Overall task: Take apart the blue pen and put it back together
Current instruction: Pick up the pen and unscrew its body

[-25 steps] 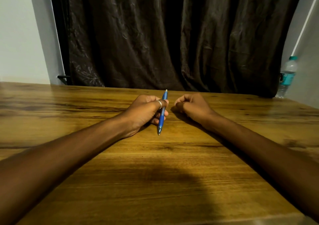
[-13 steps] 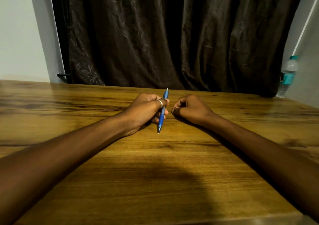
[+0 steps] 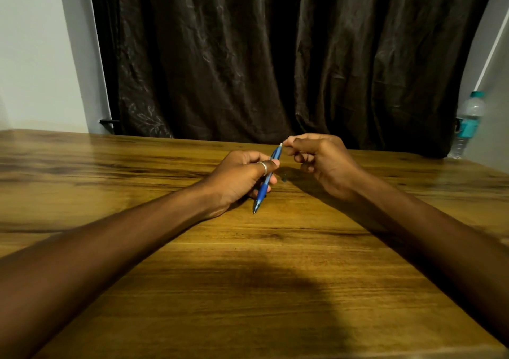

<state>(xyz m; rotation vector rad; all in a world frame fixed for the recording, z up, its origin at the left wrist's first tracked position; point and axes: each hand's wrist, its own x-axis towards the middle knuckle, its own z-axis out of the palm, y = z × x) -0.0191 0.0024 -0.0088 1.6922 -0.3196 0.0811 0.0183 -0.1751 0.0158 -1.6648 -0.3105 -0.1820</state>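
The blue pen is in one piece and slants over the wooden table, its writing tip toward me and its white top end away. My left hand, a ring on one finger, grips the pen around the middle of the barrel with its wrist resting on the table. My right hand is lifted off the table with curled fingers. Its thumb and forefinger tips meet the pen's white top end and seem to pinch it.
A clear water bottle with a teal cap and label stands at the table's far right corner. A dark curtain hangs right behind the table's back edge, with pale walls on either side.
My right hand rose from the table and its fingertips came up to the pen's top end. The left hand tilted the pen so its top leans right.
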